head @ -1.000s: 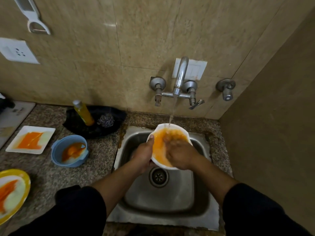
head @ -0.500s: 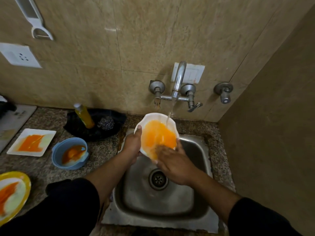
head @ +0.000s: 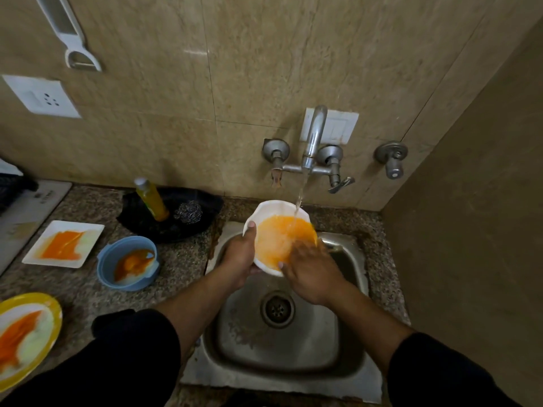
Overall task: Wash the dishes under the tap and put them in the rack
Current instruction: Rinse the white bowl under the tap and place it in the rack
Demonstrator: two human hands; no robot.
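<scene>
A white bowl [head: 271, 212] smeared with orange sauce is held tilted over the steel sink [head: 349, 356], under the running tap [head: 313, 139]. My left hand [head: 239, 258] grips its left rim, thumb on the edge. My right hand [head: 311, 270] lies with fingers spread on the bowl's lower right inside, rubbing the orange film. Water falls onto the bowl's upper right. More dirty dishes wait on the counter at left: a blue bowl [head: 105, 262], a white square plate [head: 35, 255] and a yellow-rimmed plate [head: 53, 318]. No rack is in view.
A black tray [head: 141, 218] behind the blue bowl holds a yellow soap bottle [head: 151, 199] and a steel scrubber [head: 188, 212]. A wall closes in on the right of the sink. A socket [head: 41, 96] and a white peeler [head: 70, 33] hang on the tiled wall.
The bowl has been lifted from low in the sink and tilted up under the stream. My right hand slid from the bowl's middle to its lower right edge.
</scene>
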